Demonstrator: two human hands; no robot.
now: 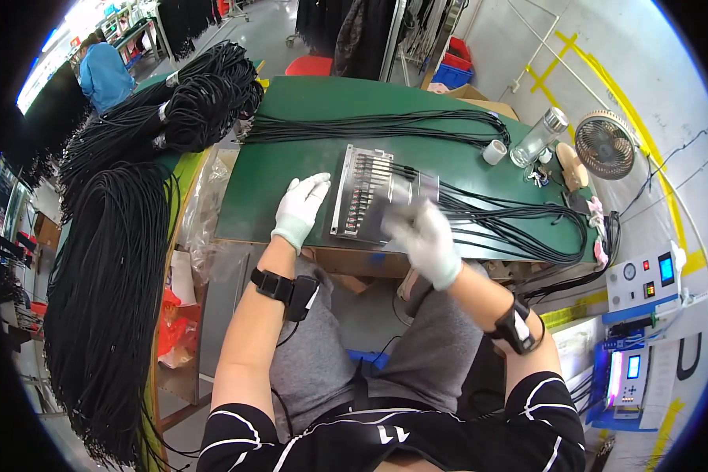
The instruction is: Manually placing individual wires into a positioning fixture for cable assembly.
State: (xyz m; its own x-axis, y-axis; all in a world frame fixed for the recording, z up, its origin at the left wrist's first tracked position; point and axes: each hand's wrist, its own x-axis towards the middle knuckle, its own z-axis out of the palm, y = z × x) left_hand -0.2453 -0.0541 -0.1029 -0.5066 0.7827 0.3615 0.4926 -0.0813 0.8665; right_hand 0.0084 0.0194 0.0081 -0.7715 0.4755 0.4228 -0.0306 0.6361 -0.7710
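A metal fixture (357, 193) with a row of slots lies on the green table (291, 102). Small cable ends sit in several of its slots. Black cables (519, 216) run from its right side and loop toward the table's right end. My left hand (302, 206), in a white glove, rests just left of the fixture with its fingers stretched out and nothing in them. Over the fixture's lower right side is my right hand (426, 240), also gloved. Motion smears its fingers, so whether they hold anything is not clear. A dark blurred patch shows beside them.
More black cables (370, 126) stretch along the table's far side. A tape roll (494, 152), a glass bottle (540, 138) and a small fan (605, 145) stand at the right. Thick cable bundles (118, 299) hang at the left. A person (106, 75) sits far left.
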